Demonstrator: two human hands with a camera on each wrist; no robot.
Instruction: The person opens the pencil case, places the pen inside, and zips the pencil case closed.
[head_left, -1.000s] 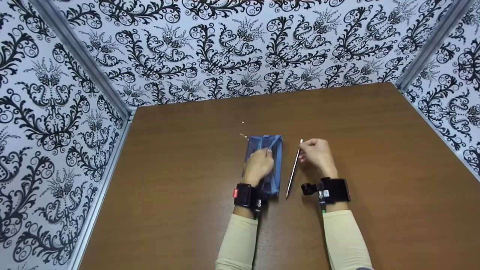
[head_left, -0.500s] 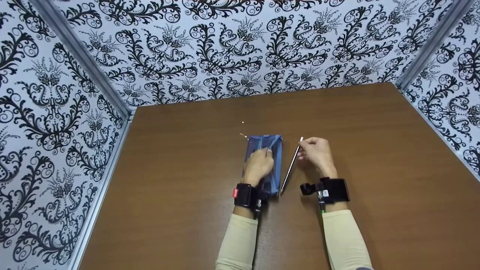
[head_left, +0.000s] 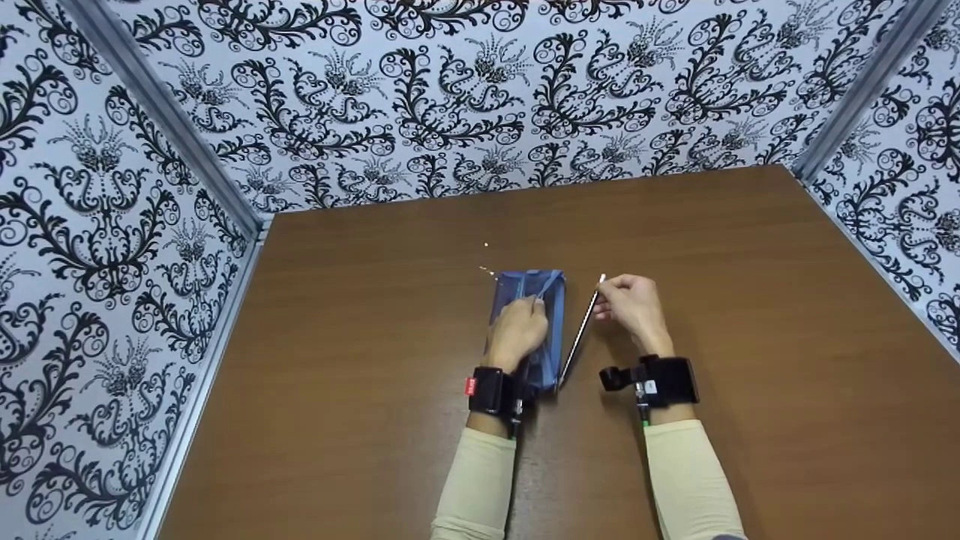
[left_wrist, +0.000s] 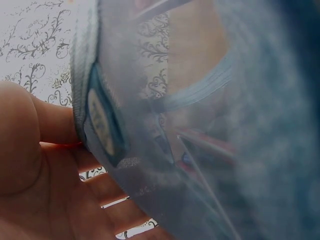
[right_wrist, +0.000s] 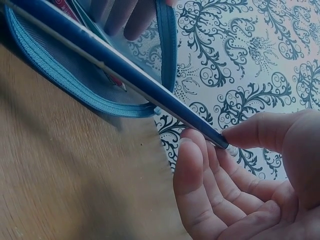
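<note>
A blue see-through mesh pencil case (head_left: 556, 319) lies on the table, its zipper edge parted in the right wrist view. My left hand (head_left: 517, 331) holds it from above. In the left wrist view the thumb (left_wrist: 56, 122) pinches the case's rim beside a small label tag (left_wrist: 102, 120). Red and other slim items (left_wrist: 210, 145) show blurrily inside. My right hand (head_left: 634, 306) pinches a dark striped pencil (head_left: 580, 334) by its pale far end, thumb against fingers. The pencil slants down-left, its lower tip at the near right corner of the case; whether it touches cannot be told.
A brown wooden table (head_left: 360, 315) spreads around the case. Small pale specks (head_left: 486, 269) lie beyond the case's far left corner. Patterned panels (head_left: 465, 90) with metal posts (head_left: 169, 112) stand along the table's back and sides.
The pencil's lower tip has swung left to the near right corner of the case, and its far end has risen slightly. My left hand and the case have stayed put.
</note>
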